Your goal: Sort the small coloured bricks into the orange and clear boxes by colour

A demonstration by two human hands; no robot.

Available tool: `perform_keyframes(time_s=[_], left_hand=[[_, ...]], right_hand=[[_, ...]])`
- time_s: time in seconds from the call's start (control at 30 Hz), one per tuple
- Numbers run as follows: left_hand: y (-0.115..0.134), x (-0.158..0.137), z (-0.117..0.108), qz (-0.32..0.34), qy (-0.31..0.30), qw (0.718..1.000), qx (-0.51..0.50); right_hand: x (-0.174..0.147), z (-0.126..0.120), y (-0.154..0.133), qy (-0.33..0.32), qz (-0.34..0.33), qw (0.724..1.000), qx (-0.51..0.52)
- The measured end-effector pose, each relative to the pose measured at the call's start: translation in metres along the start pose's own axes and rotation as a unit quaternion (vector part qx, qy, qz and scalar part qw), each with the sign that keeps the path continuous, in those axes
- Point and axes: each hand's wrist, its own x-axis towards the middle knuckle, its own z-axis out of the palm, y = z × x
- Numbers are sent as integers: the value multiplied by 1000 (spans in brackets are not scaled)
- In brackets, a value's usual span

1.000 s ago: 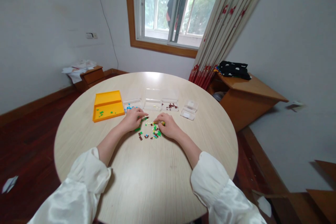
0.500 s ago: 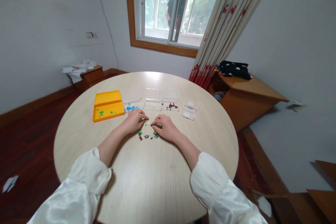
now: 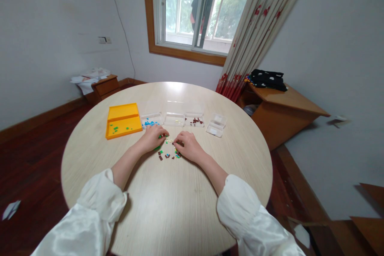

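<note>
My left hand (image 3: 153, 137) rests on the table at the left edge of a loose pile of tiny building bricks (image 3: 168, 155). Its fingers are bent together, with green bricks partly under them. On the pile's right side lies my right hand (image 3: 188, 145), fingers curled and tips drawn in over more bricks. Whatever either hand pinches is too small or hidden to make out. Between the hands lie pale yellow bricks (image 3: 169, 140). Brown, green and blue pieces are scattered nearer to me, such as a brown brick (image 3: 161, 158).
A yellow open box (image 3: 124, 111) holds green bricks. Beside it stand clear boxes with blue bricks (image 3: 151, 123), a few pale bricks (image 3: 178, 122) and brown bricks (image 3: 196, 121). A small clear box (image 3: 215, 131) lies farther right. All are on a round table (image 3: 168, 208).
My right hand's fingertips have pulled slightly to the right, away from the middle of the pile. My left fingertips have drawn back a little. The boxes stay where they were.
</note>
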Motion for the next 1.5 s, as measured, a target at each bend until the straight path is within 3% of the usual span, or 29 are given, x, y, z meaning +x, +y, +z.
perform_keyframes(time_s=[0.37, 1.23, 1.37, 1.5], left_hand=[[-9, 2, 3, -58, 56, 996, 23], [-12, 4, 3, -59, 50, 997, 19], [-12, 5, 3, -62, 50, 997, 19], [-12, 5, 3, -63, 45, 997, 17]], right_hand=[[-1, 2, -3, 10, 9, 1000, -5], [4, 1, 7, 92, 77, 991, 60], [10, -2, 24, 141, 153, 965, 161], [17, -6, 36, 215, 216, 895, 326]])
